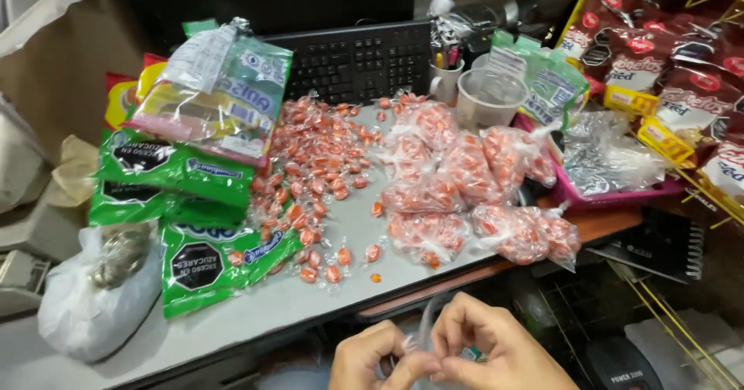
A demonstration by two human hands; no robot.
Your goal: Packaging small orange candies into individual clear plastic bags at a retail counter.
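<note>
At the bottom edge, below the table's front, my left hand (372,359) and my right hand (484,343) meet. Both pinch the twisted neck of a small clear plastic bag (422,324) that rises between the fingers. What the bag contains is hidden behind my hands. On the grey table (310,297) ahead lies a loose heap of orange wrapped candies (314,165). To its right sit several small clear bags filled with orange candies (457,181), each tied shut.
Green candy packages (186,196) are stacked at the left, with a white plastic sack (93,297) near the corner. A black keyboard (356,57), a clear plastic cup (490,96), a pink tray with clear bags (612,165) and a yellow rack of brown snack packs (682,72) stand behind and to the right.
</note>
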